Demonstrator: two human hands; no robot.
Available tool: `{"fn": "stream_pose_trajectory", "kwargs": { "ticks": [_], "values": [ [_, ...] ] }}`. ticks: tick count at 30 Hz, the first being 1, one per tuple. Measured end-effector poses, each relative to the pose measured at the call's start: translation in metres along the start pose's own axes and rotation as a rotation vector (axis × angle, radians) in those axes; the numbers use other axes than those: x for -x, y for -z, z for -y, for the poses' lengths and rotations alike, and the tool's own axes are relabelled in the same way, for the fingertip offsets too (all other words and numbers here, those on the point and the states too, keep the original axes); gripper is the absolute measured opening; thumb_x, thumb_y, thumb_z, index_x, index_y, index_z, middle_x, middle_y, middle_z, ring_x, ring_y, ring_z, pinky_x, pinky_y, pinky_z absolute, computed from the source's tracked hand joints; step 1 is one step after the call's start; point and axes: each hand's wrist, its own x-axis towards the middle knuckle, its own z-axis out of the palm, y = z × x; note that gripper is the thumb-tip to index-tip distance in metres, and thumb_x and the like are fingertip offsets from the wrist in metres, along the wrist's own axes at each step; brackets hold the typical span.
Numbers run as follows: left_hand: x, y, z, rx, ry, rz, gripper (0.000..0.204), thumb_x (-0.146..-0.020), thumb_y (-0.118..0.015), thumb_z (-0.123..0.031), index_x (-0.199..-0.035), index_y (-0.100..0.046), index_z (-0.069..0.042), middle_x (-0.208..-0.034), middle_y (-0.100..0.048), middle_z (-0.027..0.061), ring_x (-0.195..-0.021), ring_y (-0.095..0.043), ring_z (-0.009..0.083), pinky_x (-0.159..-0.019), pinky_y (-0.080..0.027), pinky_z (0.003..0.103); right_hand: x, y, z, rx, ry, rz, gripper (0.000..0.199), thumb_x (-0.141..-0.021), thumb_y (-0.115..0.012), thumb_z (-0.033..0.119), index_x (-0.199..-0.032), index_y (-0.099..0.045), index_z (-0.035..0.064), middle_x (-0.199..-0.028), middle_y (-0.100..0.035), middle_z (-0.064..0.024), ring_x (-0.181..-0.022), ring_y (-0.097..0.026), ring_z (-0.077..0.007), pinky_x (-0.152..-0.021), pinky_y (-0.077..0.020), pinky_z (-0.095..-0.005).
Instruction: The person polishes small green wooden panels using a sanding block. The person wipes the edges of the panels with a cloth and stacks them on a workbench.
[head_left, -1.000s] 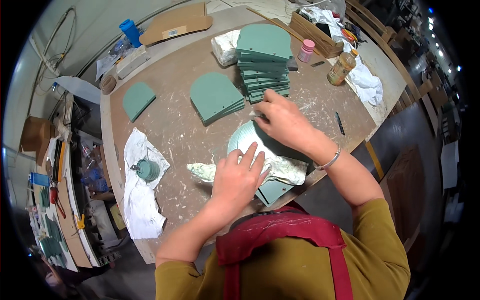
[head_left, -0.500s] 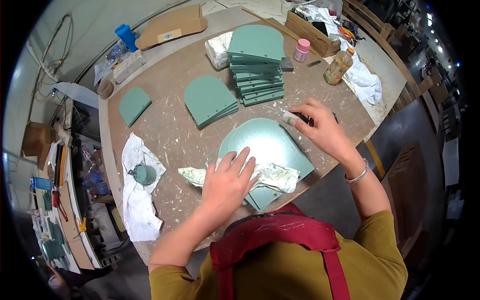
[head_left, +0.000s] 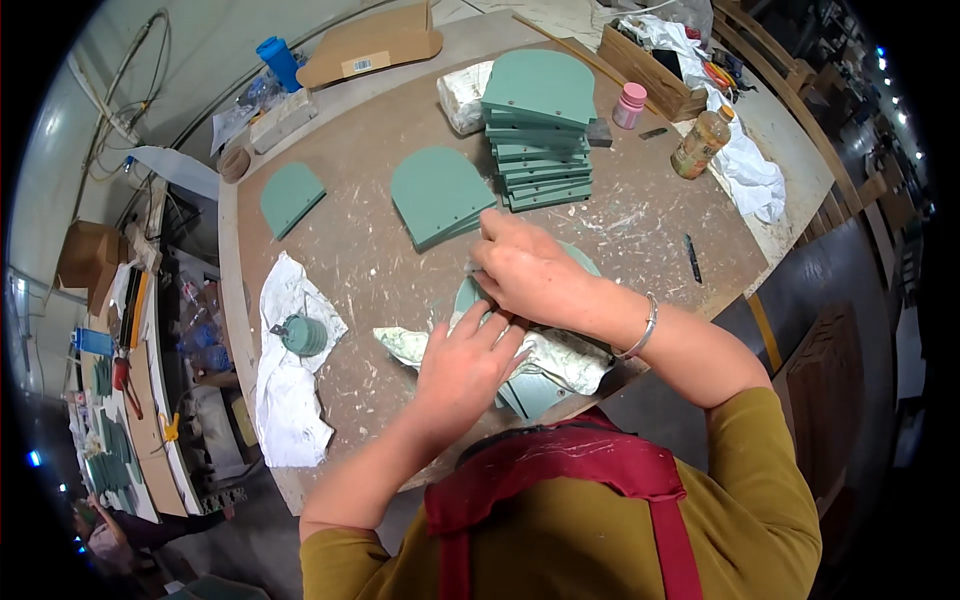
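Observation:
A green arch-topped panel [head_left: 536, 396] lies at the near table edge, mostly covered by my hands and a paint-stained rag [head_left: 570, 358]. My left hand [head_left: 462, 372] presses flat on the panel and rag, fingers apart. My right hand [head_left: 530, 276] is closed over the panel's far left part, pinching a small pale piece [head_left: 470, 268] against its surface; what the piece is I cannot tell. A bracelet sits on my right wrist.
A tall stack of green panels [head_left: 540, 135], a low stack [head_left: 436, 195] and a single panel [head_left: 290, 196] lie further back. A green can [head_left: 302, 336] rests on a white cloth [head_left: 290, 400] at left. An amber bottle [head_left: 700, 140], pink jar [head_left: 630, 104], wooden box [head_left: 645, 58] and black pen [head_left: 692, 258] are at right.
My right hand went out to the right, picked up a small pale piece, then came back left onto the panel. My left hand stayed pressed on the panel.

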Motion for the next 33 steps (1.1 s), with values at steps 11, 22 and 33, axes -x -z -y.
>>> {"fn": "stream_pose_trajectory", "kwargs": {
  "ticks": [11,22,33],
  "values": [
    [0.004,-0.014,-0.001,-0.023,0.023,-0.072,0.038,-0.085,-0.074,-0.026,-0.119,-0.068,-0.012,-0.133,-0.063,0.0027,-0.117,-0.059,0.0235,-0.080,-0.049,0.040,-0.006,0.019,-0.005,0.049,-0.065,0.140,0.017,-0.083,-0.071,0.013,-0.087,-0.066,-0.0023,-0.095,-0.056,-0.0170,-0.092,-0.061,-0.0363,-0.081,-0.0512,-0.0451],
    [0.005,-0.014,-0.001,-0.036,0.008,-0.126,0.036,-0.085,-0.074,-0.027,-0.118,-0.069,-0.012,-0.132,-0.064,0.0025,-0.115,-0.060,0.0241,-0.080,-0.049,0.039,0.000,0.045,-0.026,-0.048,-0.259,0.011,0.020,-0.086,-0.065,0.016,-0.092,-0.070,-0.0020,-0.099,-0.061,-0.0198,-0.099,-0.063,-0.0379,-0.090,-0.0502,-0.0455],
    [0.005,-0.013,-0.002,-0.024,-0.008,-0.115,0.036,-0.087,-0.071,-0.028,-0.118,-0.068,-0.009,-0.132,-0.064,0.0062,-0.118,-0.059,0.0258,-0.080,-0.049,0.040,0.032,0.060,-0.047,0.021,-0.376,-0.009,0.021,-0.087,-0.066,0.017,-0.100,-0.072,0.0009,-0.098,-0.060,-0.0174,-0.098,-0.062,-0.0367,-0.086,-0.0498,-0.0450]
  ]
}}
